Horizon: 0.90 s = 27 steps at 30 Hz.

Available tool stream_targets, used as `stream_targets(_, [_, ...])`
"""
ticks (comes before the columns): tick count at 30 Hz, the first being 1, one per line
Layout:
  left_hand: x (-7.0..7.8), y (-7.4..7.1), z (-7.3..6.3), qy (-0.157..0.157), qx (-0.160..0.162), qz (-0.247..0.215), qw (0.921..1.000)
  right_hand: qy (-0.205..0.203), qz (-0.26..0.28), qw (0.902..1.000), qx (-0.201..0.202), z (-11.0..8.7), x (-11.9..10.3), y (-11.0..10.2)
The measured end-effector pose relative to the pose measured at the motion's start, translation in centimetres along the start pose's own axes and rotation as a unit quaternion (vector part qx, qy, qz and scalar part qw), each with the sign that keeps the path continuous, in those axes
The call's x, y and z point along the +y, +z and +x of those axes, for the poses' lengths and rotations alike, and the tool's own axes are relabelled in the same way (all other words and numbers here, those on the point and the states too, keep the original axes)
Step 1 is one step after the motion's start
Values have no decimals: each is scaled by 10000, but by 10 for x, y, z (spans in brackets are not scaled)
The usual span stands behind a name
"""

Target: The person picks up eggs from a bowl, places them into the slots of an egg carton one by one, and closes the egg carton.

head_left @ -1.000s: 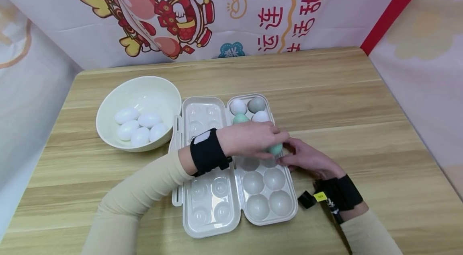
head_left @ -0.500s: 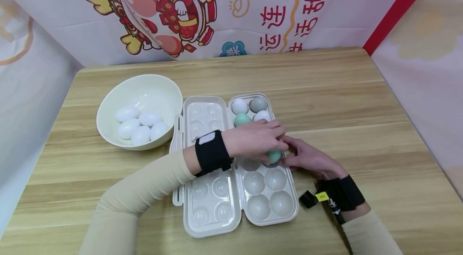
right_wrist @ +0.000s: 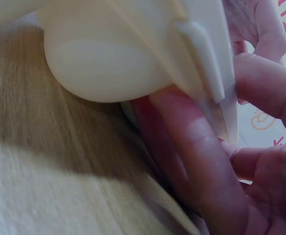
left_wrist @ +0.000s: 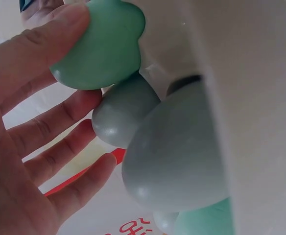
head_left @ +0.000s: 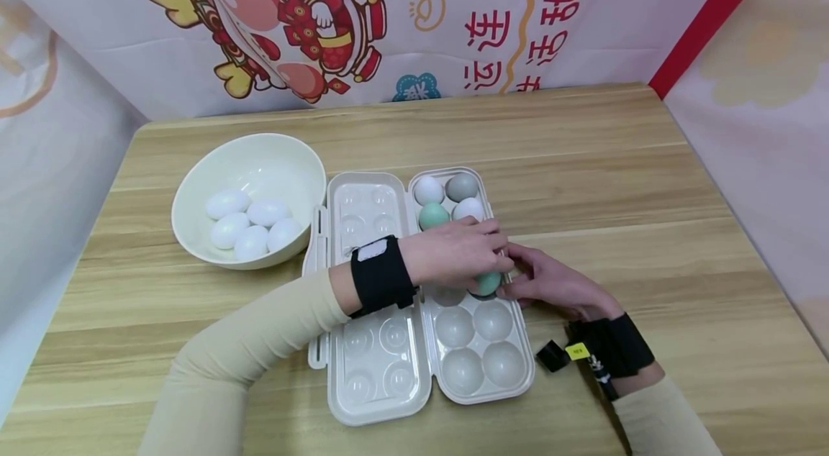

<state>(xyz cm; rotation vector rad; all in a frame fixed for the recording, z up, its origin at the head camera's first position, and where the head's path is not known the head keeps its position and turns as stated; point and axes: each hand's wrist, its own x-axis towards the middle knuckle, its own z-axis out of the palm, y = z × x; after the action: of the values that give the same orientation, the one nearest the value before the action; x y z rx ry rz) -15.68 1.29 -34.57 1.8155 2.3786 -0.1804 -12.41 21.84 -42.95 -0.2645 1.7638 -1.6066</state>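
My left hand pinches a green egg between thumb and fingers, low in a right-column cup of the egg box. In the left wrist view the thumb lies on this green egg, with a small dark grey egg and a larger grey egg beside it. My right hand grips the box's right edge, some fingers curled under the rim. At the box's far end sit a white egg, a grey egg, another green egg and another white egg. The left hand hides the middle cups.
The box's lid lies opened flat to the left, under the left forearm. A cream bowl with several white eggs stands left of it. Several near cups hold nothing. A printed cloth hangs behind the wooden table.
The left hand has brought the green egg slightly toward me and lower into its cup. The right hand keeps its grip on the box edge; bowl and lid stay put.
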Motion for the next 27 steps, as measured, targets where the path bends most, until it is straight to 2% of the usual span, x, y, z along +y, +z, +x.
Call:
stream_targets(15, [1,0,-3,-77,88,8,9999,-121,-157,9990,-393,-2,3,-6])
stream_targets(21, [2,-7,-5,-136,-39,-62,9999,-153,-338,9986,-369,-3,2,-7])
stream_targets(27, [-2,-16,-10,-292,-120,-180,9993,27,-58,9996,-292,-3,2,-7])
